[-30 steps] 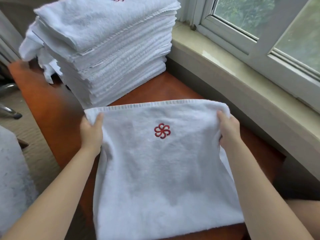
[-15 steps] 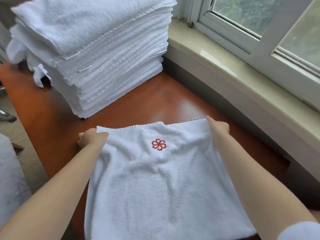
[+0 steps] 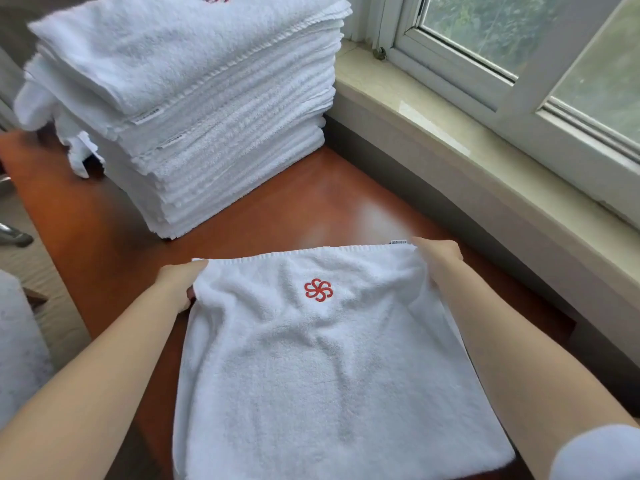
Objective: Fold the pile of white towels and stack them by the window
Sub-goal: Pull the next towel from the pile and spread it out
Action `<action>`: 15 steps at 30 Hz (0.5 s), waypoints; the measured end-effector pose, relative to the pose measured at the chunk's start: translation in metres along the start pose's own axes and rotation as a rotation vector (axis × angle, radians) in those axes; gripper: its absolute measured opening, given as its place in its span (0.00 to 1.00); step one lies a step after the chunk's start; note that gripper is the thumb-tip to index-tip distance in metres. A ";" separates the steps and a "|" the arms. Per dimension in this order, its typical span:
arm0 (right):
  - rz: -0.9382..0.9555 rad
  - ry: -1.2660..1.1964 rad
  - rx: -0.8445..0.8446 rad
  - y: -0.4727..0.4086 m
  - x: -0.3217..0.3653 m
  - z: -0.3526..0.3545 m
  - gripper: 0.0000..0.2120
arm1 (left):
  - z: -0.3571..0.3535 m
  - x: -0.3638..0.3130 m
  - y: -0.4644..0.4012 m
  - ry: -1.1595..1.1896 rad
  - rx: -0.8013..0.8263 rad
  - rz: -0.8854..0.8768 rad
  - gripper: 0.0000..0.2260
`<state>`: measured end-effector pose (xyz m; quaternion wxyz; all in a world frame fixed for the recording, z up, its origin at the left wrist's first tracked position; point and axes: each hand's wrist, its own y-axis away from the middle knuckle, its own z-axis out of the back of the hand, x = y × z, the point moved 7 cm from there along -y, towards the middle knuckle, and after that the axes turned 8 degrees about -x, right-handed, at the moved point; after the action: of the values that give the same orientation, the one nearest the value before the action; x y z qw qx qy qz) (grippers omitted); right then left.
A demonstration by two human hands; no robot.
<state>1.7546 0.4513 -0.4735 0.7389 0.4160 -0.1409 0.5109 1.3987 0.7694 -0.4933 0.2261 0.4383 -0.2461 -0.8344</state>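
Fingers curled around the far corners of the towel (image 3: 322, 368): left hand (image 3: 178, 284) pinching the corner at centre-left, right hand (image 3: 438, 254) gripping the corner right of centre. Spread flat on the wooden table (image 3: 277, 209) in the lower middle, red flower logo (image 3: 318, 289) facing up, cloth softly wrinkled. Judged mid-fold, laying out and squaring. Next: fold over again, then lift onto the tall stack (image 3: 207, 98) at upper left beside the window (image 3: 519, 46).
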 end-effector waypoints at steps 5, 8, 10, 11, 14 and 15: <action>0.041 0.092 -0.110 0.006 0.002 0.009 0.15 | 0.007 -0.005 0.003 -0.018 -0.069 -0.113 0.19; 0.078 0.105 -0.158 0.019 0.005 0.017 0.09 | 0.013 -0.017 0.014 -0.075 -0.092 -0.195 0.15; 0.087 0.055 -0.156 0.026 0.011 0.022 0.06 | 0.018 -0.026 0.024 -0.084 -0.090 -0.232 0.13; 0.090 0.016 -0.153 0.030 0.013 0.025 0.05 | 0.021 -0.030 0.030 -0.081 -0.089 -0.249 0.13; 0.121 -0.080 -0.141 0.048 0.024 0.039 0.07 | 0.032 -0.041 0.048 -0.040 -0.077 -0.291 0.12; 0.131 -0.110 -0.132 0.054 0.027 0.044 0.06 | 0.035 -0.045 0.055 -0.012 -0.071 -0.300 0.12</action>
<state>1.7287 0.4422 -0.4040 0.7210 0.3837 -0.2416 0.5240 1.4009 0.7609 -0.4147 0.1126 0.4570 -0.1495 -0.8695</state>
